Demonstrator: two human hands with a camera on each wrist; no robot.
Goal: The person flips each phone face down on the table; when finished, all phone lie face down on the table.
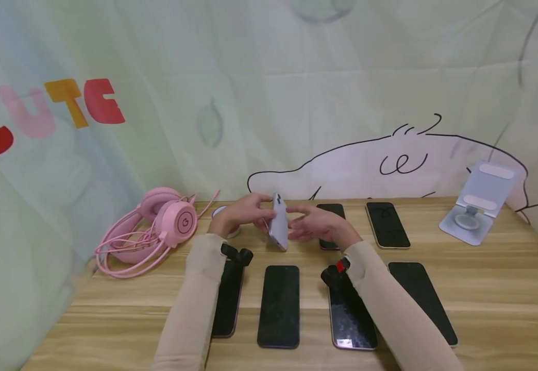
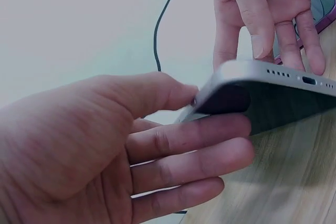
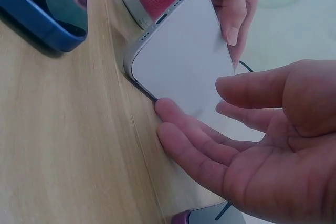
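Observation:
A pale silver smartphone is tilted up on edge above the table's back part, between both hands. Its left side is pinched by my left hand, the thumb on the edge and fingers against the dark screen. My right hand is at the phone's other side with fingers extended. In the right wrist view, two fingertips meet the phone's lower edge, while the thumb is near its plain back; whether the thumb touches cannot be told.
Pink headphones lie at the left, near a small white round object partly behind the left wrist. Several dark-screened phones, such as a front one and a back one, lie flat. A folding stand stands back right, before the printed cloth.

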